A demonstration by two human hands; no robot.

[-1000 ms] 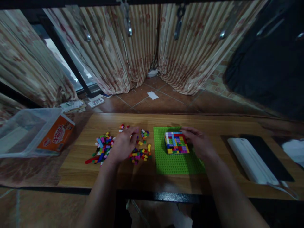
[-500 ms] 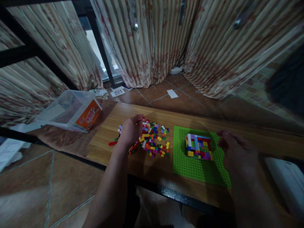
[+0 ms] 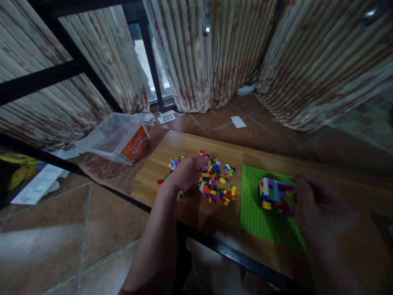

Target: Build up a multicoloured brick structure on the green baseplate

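Note:
My left hand (image 3: 188, 171) is over the loose building bricks (image 3: 211, 180), fingers curled down among them; whatever lies between the fingertips is hidden. On the green baseplate (image 3: 254, 223) stands a many-coloured brick structure (image 3: 273, 196), with rows of bricks built up around its edges. My right hand (image 3: 313, 200), blurred, is closed at the structure's right side, its fingertips overlapping that edge in view. I cannot tell whether the fingers touch the structure or what is pinched in them.
A clear plastic bin (image 3: 113, 139) with an orange label is at the left, beyond the brick pile on the wooden tabletop (image 3: 181, 141). A dark metal bar (image 3: 221, 250) runs along the near edge. Striped curtains (image 3: 190, 57) hang behind, and white paper (image 3: 238, 121) lies on the tiles.
The camera view has shifted left, so things appear farther right. My right hand has moved in from beside the baseplate to the structure's right edge. My left hand stays over the bricks.

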